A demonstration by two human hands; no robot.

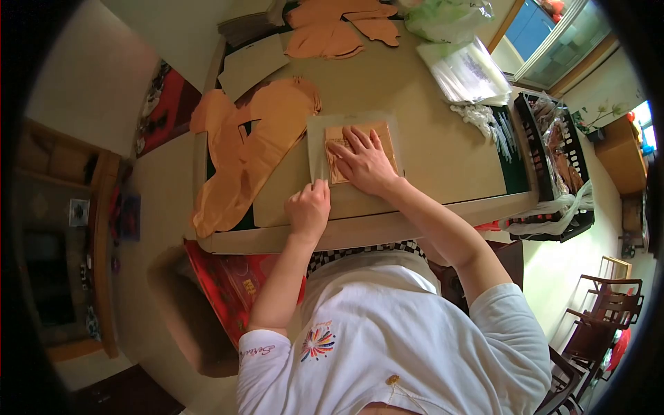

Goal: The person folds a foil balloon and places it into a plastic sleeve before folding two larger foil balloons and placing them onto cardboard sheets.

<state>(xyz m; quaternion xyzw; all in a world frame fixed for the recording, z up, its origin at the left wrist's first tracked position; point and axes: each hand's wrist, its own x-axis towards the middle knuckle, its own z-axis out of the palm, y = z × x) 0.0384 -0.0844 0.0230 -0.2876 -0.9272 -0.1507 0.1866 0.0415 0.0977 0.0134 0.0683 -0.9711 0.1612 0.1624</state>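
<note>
A folded orange-brown piece (389, 136) lies on the table inside or on a clear plastic sleeve (316, 138). My right hand (363, 162) rests on it, palm down with fingers spread. Near the sleeve's lower left corner, my left hand (309, 206) is closed in a pinch on the sleeve's edge. Large flat orange-brown pieces (259, 138) are spread to the left, and more such pieces (325, 31) lie at the far side of the table.
Clear plastic sleeves (470, 72) and a greenish plastic bag (449, 19) lie at the back right. A black crate (553, 149) of wrapped items stands beyond the right edge. Cardboard (254, 63) sits back left; a brown box (200, 311) is below the front edge (360, 232).
</note>
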